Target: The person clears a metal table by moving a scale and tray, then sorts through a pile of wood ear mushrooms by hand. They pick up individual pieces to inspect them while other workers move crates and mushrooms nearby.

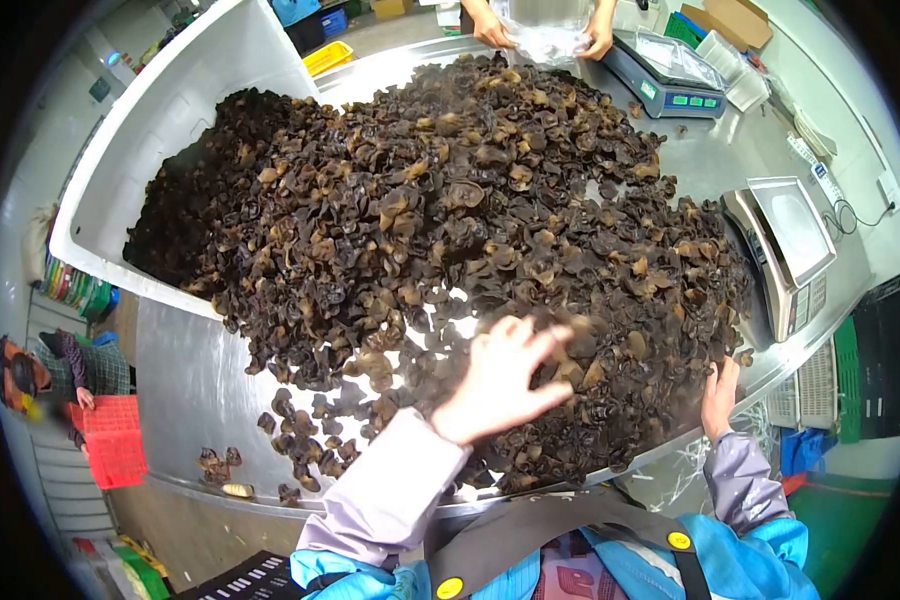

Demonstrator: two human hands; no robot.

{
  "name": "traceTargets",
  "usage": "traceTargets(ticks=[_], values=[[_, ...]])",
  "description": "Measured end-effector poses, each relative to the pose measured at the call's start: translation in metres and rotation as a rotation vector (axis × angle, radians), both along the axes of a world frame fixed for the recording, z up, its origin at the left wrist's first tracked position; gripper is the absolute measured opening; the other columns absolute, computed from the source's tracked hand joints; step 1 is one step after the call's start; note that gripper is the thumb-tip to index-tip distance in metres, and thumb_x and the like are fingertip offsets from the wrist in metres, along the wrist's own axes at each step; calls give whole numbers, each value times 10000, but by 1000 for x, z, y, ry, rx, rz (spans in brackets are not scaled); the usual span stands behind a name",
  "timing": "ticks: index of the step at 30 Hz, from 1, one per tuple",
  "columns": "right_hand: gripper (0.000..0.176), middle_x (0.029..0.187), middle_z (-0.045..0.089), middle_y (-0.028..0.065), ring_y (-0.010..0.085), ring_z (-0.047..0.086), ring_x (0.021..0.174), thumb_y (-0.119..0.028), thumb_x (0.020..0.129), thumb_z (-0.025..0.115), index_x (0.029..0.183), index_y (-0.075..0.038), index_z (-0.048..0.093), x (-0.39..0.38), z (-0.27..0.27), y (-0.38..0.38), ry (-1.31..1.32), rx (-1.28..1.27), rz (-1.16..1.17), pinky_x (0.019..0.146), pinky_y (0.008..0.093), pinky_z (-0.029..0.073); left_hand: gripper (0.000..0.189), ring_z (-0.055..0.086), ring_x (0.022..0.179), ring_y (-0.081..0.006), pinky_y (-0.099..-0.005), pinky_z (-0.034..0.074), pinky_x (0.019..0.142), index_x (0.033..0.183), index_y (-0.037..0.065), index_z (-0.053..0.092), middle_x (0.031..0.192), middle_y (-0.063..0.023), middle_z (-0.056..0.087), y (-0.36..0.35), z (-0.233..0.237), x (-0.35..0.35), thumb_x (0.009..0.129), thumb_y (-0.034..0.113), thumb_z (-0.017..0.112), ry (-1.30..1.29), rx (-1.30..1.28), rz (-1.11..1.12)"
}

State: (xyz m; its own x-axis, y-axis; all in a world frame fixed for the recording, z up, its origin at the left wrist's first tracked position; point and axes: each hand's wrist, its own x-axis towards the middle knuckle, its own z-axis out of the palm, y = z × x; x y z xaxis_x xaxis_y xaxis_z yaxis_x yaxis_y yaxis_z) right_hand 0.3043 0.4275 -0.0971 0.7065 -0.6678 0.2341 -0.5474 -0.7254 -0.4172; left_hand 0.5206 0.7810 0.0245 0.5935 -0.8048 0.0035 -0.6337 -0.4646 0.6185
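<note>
A large heap of dark brown wood ear mushrooms (450,210) covers much of the metal table. My left hand (505,378) is over the near part of the heap, fingers spread and slightly blurred, with nothing visible in it. At the heap's right edge, by the table rim, my right hand (720,398) has its fingers stretched out against the mushrooms. Its palm side is partly hidden. Between the heap and the bare steel at the left, a few loose mushrooms (300,435) lie scattered.
A white foam box (155,205) lies tipped at the left, mushrooms spilling out. Two scales, one at the back (670,80) and one at the right (785,255), stand on the metal table (185,365). Across it, another person's hands (597,35) hold a clear plastic bag (545,40).
</note>
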Motion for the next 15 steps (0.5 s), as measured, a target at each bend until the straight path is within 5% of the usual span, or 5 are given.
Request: traceTargets(ticks=[3, 7, 12, 15], values=[[285, 1070, 451, 181, 359, 473, 1005, -167, 923, 432, 1155, -2, 437, 1, 2, 4, 0, 5, -7, 862, 381, 387, 613, 305, 1239, -367, -584, 255, 960, 1239, 191, 497, 1377, -89, 349, 9, -17, -48, 688, 354, 711, -94, -34, -121], [290, 1079, 449, 184, 359, 469, 1022, -167, 923, 428, 1163, -4, 437, 2, 5, 2, 0, 6, 3, 877, 379, 382, 298, 287, 1274, -345, -625, 244, 954, 978, 167, 649, 1400, -41, 356, 47, -36, -76, 699, 254, 706, -250, 55, -9], [303, 1092, 456, 187, 359, 468, 1036, -174, 924, 432, 1172, 0, 437, 1, 3, 1, 35, 7, -24, 883, 380, 381, 391, 317, 1222, -435, -517, 334, 969, 1040, 101, 603, 1336, -137, 398, 81, -49, -83, 669, 107, 724, -150, -13, 167], [298, 1106, 462, 182, 356, 473, 1035, -186, 927, 435, 1165, -7, 442, 0, -1, -2, 29, -3, -11, 887, 379, 383, 389, 350, 1211, -416, -473, 347, 993, 1056, 69, 600, 1308, -159, 419, 90, -58, -86, 682, 55, 707, -119, -151, 272]])
